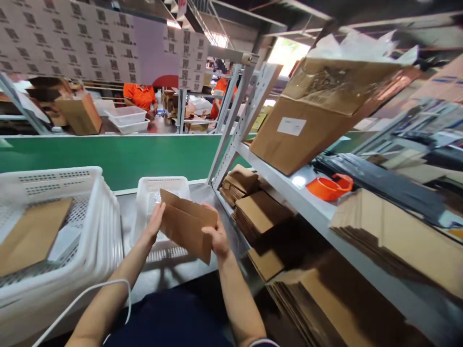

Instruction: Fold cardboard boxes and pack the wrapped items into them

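A small brown cardboard box (186,229), partly flattened with its upper flaps standing up, is held between my two hands in front of my body. My left hand (156,222) presses its fingers against the box's left edge. At the right end, my right hand (218,235) grips the box, with the thumb on the near face and the fingers behind, mostly hidden. Beneath and behind the box stands a small white perforated basket (162,182) on the metal table (170,278); the box hides part of its inside.
To the left, nested white baskets (108,226) hold a flat cardboard piece (34,236). Folded cartons (265,212) fill the lower shelf at right. On the upper shelf (304,197) are a large carton (304,120) and an orange tape dispenser (329,187). Co-workers in orange (140,96) stand beyond the green barrier (126,156).
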The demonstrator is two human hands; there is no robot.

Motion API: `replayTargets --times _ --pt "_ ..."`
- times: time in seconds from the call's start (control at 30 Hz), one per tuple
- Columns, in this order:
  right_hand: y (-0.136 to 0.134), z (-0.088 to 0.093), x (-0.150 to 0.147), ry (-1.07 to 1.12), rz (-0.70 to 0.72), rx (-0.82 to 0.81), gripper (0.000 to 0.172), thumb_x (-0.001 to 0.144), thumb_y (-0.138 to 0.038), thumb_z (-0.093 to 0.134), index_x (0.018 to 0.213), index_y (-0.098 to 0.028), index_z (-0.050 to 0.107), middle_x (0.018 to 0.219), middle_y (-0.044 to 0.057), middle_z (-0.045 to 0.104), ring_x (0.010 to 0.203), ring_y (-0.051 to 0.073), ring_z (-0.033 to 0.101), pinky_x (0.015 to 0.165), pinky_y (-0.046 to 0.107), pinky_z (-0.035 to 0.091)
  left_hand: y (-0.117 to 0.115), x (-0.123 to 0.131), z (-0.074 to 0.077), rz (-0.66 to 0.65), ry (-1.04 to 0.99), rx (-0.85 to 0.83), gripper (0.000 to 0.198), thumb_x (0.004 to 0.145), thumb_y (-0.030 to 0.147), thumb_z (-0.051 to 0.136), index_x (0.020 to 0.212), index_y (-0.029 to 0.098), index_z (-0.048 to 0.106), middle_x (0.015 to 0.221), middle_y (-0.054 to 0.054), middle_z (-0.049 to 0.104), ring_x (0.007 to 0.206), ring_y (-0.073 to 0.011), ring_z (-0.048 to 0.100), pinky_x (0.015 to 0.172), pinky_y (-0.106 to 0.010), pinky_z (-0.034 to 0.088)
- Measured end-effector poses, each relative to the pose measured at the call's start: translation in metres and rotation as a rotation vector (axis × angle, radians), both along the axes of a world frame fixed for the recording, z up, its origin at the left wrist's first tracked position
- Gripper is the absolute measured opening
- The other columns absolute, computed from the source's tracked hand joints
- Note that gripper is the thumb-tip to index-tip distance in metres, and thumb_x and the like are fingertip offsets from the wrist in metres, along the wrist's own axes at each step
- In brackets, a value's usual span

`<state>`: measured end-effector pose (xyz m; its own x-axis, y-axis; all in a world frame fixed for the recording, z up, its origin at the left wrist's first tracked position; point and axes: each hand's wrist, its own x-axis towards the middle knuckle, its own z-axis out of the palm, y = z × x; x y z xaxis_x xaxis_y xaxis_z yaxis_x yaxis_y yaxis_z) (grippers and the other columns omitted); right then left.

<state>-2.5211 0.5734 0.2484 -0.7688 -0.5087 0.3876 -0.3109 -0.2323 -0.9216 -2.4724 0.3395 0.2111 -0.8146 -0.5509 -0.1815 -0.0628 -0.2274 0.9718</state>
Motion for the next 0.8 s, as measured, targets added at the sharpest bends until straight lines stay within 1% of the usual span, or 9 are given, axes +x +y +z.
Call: replayTargets --times 0.07,0.13,0.23,0.37,0.5,0.6,0.67,0.73,0.8 --pt "-0.01 0.0 0.012 0.138 0.247 -0.065 0.057 0.092 -0.026 0.064 0.148 -0.033 0.061 0.155 0.006 0.062 0.139 0.028 0.063 0.117 0.045 0.053 -0.003 -0.002 0.006 0.027 0.013 0.121 0.09 0.081 0.093 0.055 0.138 0.024 0.064 0.153 -0.017 0.062 0.152 -0.0406 0.046 0.118 -0.055 0.041" --pt "-0.019 0.0 0.024 0.345 0.426 -0.039 0.071 0.089 -0.013 0.062 0.155 -0.037 0.054 0.167 0.006 0.048 0.153 0.029 0.049 0.126 0.049 0.043 -0.008 -0.003 0.014 0.033 0.081 0.21 0.096 0.08 0.089 0.059 0.149 0.022 0.057 0.155 -0.019 0.06 0.151 -0.0403 0.049 0.117 -0.054 0.043" --pt "-0.025 0.003 0.03 0.517 0.489 0.033 0.084 0.087 -0.006 0.059 0.162 -0.04 0.044 0.173 0.009 0.034 0.159 0.031 0.041 0.128 0.053 0.041 -0.014 -0.003 0.022 0.027 0.158 0.218 0.101 0.072 0.077 0.074 0.149 0.013 0.059 0.142 -0.021 0.069 0.14 -0.0397 0.059 0.117 -0.05 0.045" --pt "-0.019 0.006 0.005 0.535 0.161 0.043 0.063 0.093 -0.015 0.066 0.15 -0.037 0.05 0.161 0.011 0.046 0.148 0.029 0.053 0.122 0.049 0.049 -0.01 0.006 0.022 -0.042 0.183 0.237 0.104 0.073 0.079 0.074 0.152 0.013 0.059 0.133 -0.02 0.074 0.133 -0.0426 0.064 0.116 -0.053 0.047" --pt "-0.016 -0.009 -0.038 0.421 -0.181 0.065 0.084 0.086 -0.04 0.085 0.157 -0.029 0.043 0.168 0.017 0.039 0.156 0.036 0.041 0.13 0.057 0.037 0.007 0.023 0.013 -0.285 0.268 0.28 0.113 0.078 0.092 0.065 0.163 0.019 0.051 0.157 -0.018 0.061 0.15 -0.0438 0.051 0.127 -0.054 0.039" --pt "-0.028 -0.027 -0.057 0.134 -0.223 -0.077 0.094 0.083 -0.052 0.087 0.156 -0.024 0.035 0.165 0.022 0.046 0.15 0.035 0.051 0.125 0.056 0.043 0.016 0.03 0.009 -0.258 0.428 0.003 0.116 0.078 0.097 0.063 0.17 0.031 0.04 0.174 -0.011 0.041 0.161 -0.0402 0.037 0.134 -0.052 0.028" --pt "-0.04 -0.035 -0.061 -0.012 -0.252 -0.187 0.088 0.08 -0.052 0.089 0.148 -0.025 0.04 0.162 0.023 0.051 0.135 0.032 0.064 0.113 0.051 0.054 0.016 0.029 0.012 -0.186 0.409 -0.261 0.107 0.082 0.077 0.08 0.171 0.034 0.039 0.179 -0.009 0.031 0.163 -0.0381 0.032 0.136 -0.052 0.024" --pt "-0.05 -0.04 -0.064 -0.076 -0.291 -0.254 0.073 0.081 -0.052 0.089 0.138 -0.024 0.052 0.158 0.021 0.057 0.125 0.03 0.07 0.106 0.048 0.058 0.013 0.023 0.017 -0.127 0.32 -0.425 0.092 0.086 0.057 0.086 0.166 0.032 0.048 0.177 -0.01 0.035 0.164 -0.0373 0.031 0.136 -0.053 0.023" --pt "-0.055 -0.04 -0.069 -0.097 -0.304 -0.273 0.059 0.085 -0.053 0.086 0.131 -0.021 0.065 0.15 0.02 0.065 0.125 0.031 0.071 0.109 0.049 0.057 0.01 0.017 0.021 -0.08 0.258 -0.479 0.072 0.086 0.055 0.085 0.15 0.024 0.067 0.17 -0.014 0.046 0.163 -0.0397 0.031 0.136 -0.054 0.025"
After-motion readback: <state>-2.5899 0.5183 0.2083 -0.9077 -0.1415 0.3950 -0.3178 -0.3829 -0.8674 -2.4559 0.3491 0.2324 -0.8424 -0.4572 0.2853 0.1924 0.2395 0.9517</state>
